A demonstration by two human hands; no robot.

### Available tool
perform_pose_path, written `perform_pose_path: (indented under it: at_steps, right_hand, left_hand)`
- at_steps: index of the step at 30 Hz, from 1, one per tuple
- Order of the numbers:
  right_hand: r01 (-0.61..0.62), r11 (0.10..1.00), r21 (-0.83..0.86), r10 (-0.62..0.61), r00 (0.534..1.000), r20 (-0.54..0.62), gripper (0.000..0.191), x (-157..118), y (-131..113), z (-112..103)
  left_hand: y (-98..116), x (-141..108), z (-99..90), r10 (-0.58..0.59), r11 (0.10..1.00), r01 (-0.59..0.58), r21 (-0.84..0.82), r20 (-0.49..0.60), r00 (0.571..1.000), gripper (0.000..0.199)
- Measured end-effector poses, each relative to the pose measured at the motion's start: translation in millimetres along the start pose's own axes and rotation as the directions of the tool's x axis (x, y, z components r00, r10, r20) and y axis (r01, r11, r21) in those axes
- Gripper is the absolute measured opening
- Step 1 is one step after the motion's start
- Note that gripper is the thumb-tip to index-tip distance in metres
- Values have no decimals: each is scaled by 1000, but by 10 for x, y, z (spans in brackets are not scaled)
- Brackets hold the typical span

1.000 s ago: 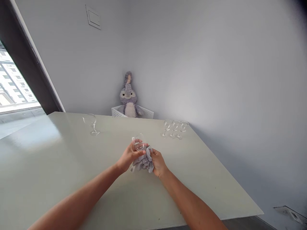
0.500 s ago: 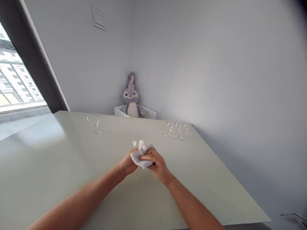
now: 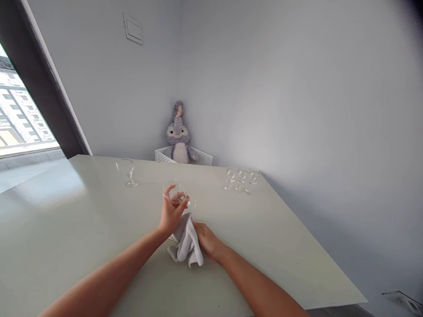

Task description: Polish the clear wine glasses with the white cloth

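Note:
My left hand point(image 3: 172, 211) is closed around a clear stemmed glass point(image 3: 172, 187), which tilts above the middle of the table. The rim faces up and toward me, and the foot shows to the right of my fingers. A pale grey-white cloth point(image 3: 188, 244) hangs in loose folds just below the glass. My right hand point(image 3: 205, 237) grips the cloth at its right side; the fingertips are partly hidden behind the fabric. The cloth and the glass are apart at the front, though my left wrist overlaps the cloth's upper edge.
One larger stemmed glass point(image 3: 129, 172) stands at the back left of the pale table point(image 3: 99, 229). Three stemmed glasses point(image 3: 242, 179) stand in a row at the back right. Behind the table's far edge a plush toy point(image 3: 180, 136) sits in a white perforated basket point(image 3: 205, 159).
The glass has come out from the cloth and is now plainly seen in my left hand. My right hand has dropped lower with the cloth, which now hangs loose.

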State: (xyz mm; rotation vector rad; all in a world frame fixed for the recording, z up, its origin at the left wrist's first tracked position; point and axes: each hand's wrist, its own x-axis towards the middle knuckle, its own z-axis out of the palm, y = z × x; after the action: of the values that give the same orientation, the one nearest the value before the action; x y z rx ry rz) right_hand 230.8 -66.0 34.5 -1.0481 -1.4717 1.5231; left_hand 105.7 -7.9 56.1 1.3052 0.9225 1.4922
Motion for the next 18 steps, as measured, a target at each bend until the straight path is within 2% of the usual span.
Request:
perform_pose_path:
  at_steps: [1, 2, 3, 5, 6, 7, 10, 12, 16, 18]
  right_hand:
    - [93, 972, -218, -114, 990, -85, 45, -25, -26, -38]
    - [160, 892, -422, -249, 954, -165, 40, -46, -56, -83]
    - [183, 792, -583, -375, 899, -226, 34, -61, -87, -131]
    - [155, 657, -738, -533, 788, -309, 25, -70, -138, -222]
    - [146, 636, -758, -564, 758, -327, 22, -61, -149, -259]
    - [153, 633, -759, -573, 752, -326, 20, -44, -149, -287]
    - [187, 651, -736, -542, 793, -278, 13, 32, -80, -329]
    - [191, 652, -734, -530, 807, -261, 12, 85, -5, -344]
    - [179, 602, -778, -543, 806, -235, 17, 168, 121, -450]
    - [66, 599, -798, -491, 818, -301, 17, 205, 154, -572]
  left_hand:
    - [-18, 9, -20, 20, 999, -19, 50, -11, 1000, 52]
    - [-35, 12, -33, 39, 994, -37, 102, -19, 999, 51]
    - [-49, 8, -39, 60, 987, -57, 151, -20, 998, 50]
    - [-63, -30, -20, 105, 968, -105, 229, 11, 994, 50]
    - [-63, -63, 3, 122, 960, -130, 250, 45, 991, 50]
    - [-59, -103, 33, 134, 954, -153, 260, 90, 987, 50]
    - [-53, -236, 135, 130, 940, -193, 283, 226, 965, 51]
    - [-81, -298, 189, 120, 931, -204, 302, 276, 954, 52]
    - [-250, -317, 231, 92, 926, -178, 332, 258, 962, 63]
    - [-345, -301, 229, 80, 910, -165, 381, 229, 970, 65]
